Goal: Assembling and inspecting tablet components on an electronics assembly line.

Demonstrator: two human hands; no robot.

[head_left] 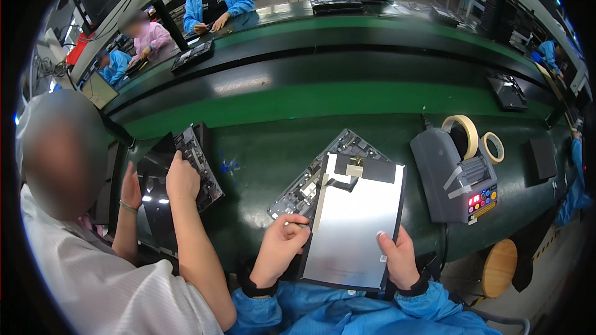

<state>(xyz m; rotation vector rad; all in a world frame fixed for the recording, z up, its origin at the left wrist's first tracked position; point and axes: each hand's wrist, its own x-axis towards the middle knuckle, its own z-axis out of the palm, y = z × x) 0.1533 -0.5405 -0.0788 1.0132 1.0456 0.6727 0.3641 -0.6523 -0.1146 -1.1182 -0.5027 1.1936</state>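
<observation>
A display panel (347, 236) with a silver back lies tilted in front of me, its dark strip and a loose black flap at the upper end. My right hand (402, 259) grips its right edge, thumb on the silver back and fingers behind. At the left edge my left hand (280, 249) is closed, fingertips pinched together; whatever they hold is too small to make out. Behind the panel, partly covered by it, an opened laptop base (298, 197) with bare circuit boards rests at a slant on the green bench.
A grey tape dispenser (434, 180) stands right, with tape rolls (473, 139) by it. At left a co-worker's hand (183, 177) works over another opened laptop (202, 177). Small blue bits (230, 165) lie between. A black block (542, 159) and wooden stool (500, 268) are far right.
</observation>
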